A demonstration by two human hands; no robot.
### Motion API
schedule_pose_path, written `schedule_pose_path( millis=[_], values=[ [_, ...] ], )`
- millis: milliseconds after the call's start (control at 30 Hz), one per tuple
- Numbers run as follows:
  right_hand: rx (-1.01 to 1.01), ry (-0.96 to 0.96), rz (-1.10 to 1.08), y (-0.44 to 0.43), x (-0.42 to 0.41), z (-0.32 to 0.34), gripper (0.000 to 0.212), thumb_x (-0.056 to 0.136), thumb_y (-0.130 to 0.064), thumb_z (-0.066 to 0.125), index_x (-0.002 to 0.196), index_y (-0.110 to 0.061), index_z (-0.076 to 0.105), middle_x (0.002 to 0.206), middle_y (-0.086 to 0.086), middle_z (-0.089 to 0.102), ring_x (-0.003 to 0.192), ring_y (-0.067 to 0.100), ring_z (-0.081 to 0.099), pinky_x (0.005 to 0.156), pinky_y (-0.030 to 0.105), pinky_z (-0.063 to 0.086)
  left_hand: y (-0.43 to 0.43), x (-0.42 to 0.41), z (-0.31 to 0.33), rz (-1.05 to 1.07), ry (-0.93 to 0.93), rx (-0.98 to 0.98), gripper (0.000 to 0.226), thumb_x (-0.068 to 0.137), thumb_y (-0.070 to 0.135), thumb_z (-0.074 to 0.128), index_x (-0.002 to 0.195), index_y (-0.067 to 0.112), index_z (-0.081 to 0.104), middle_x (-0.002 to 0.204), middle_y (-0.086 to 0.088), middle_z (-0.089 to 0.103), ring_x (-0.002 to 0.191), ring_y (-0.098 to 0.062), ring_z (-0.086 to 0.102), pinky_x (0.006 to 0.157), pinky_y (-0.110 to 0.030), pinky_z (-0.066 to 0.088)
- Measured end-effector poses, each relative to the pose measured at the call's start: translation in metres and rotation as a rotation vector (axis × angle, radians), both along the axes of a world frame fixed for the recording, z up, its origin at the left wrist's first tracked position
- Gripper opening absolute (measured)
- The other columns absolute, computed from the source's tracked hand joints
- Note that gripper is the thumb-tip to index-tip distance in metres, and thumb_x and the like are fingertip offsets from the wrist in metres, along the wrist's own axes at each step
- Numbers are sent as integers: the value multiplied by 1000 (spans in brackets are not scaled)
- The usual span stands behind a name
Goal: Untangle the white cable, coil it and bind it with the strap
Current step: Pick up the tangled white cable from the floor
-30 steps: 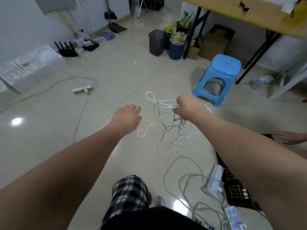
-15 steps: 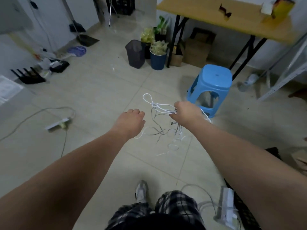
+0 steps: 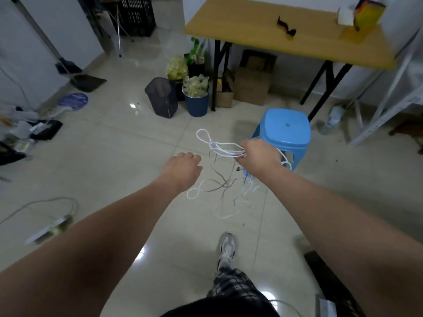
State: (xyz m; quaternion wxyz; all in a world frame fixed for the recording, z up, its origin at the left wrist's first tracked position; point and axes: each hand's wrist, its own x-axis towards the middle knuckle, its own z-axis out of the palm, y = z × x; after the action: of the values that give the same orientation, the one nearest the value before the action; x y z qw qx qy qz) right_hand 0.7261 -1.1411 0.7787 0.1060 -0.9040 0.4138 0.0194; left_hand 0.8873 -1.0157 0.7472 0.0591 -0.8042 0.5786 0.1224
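Several thin strands of the white cable (image 3: 226, 153) came out of the right hand (image 3: 261, 154), which was clenched around them as a bundle. One narrow loop stuck out to the left, and loose tangled curves hung below, above the glossy tiled floor (image 3: 114, 145), in front of the blue plastic stool (image 3: 286, 129). The left hand (image 3: 184, 165) was near the strands with its fingers curled under; I cannot tell whether it held any.
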Motion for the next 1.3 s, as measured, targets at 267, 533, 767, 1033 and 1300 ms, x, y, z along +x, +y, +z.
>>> schedule_pose_path(
  millis=[267, 533, 767, 1033, 1300],
  values=[
    [65, -77, -43, -136, 36, 19, 9, 83, -23, 54, 76, -17, 52, 90, 13, 61, 89, 35, 57, 62, 30, 36, -144, 40, 18, 111, 124, -125, 40, 99, 30, 36, 134, 11, 44, 131, -11, 52, 119, -31, 46, 94, -38, 39],
    [62, -107, -96, -259, 87, 14, 7, 83, -22, 54, 77, -21, 54, 84, 7, 61, 86, 31, 59, 61, 28, 35, -261, 100, 7, 129, 183, -127, 40, 98, 31, 38, 133, 12, 45, 131, -11, 52, 120, -30, 46, 97, -40, 40],
    [21, -168, -124, -381, 173, 8, 25, 81, -24, 59, 64, -19, 41, 76, 5, 49, 80, 31, 55, 58, 31, 35, -394, 185, 14, 43, 224, -168, 41, 98, 31, 39, 134, 13, 45, 132, -11, 51, 122, -30, 46, 98, -41, 40],
    [-33, -179, -208, -501, 237, 24, 31, 82, -24, 59, 62, -18, 36, 74, 3, 45, 72, 27, 46, 56, 30, 31, -527, 260, 36, -71, 193, -201, 32, 98, 27, 40, 122, 8, 50, 116, -16, 57, 107, -34, 52, 80, -38, 41],
    [-106, -299, -258, -643, 256, 61, 38, 83, -19, 57, 57, -20, 30, 58, -3, 37, 61, 24, 41, 46, 30, 21, -679, 283, 52, -142, 222, -353, 38, 97, 28, 43, 130, 10, 47, 126, -14, 55, 118, -33, 48, 92, -41, 40]
  ],
)
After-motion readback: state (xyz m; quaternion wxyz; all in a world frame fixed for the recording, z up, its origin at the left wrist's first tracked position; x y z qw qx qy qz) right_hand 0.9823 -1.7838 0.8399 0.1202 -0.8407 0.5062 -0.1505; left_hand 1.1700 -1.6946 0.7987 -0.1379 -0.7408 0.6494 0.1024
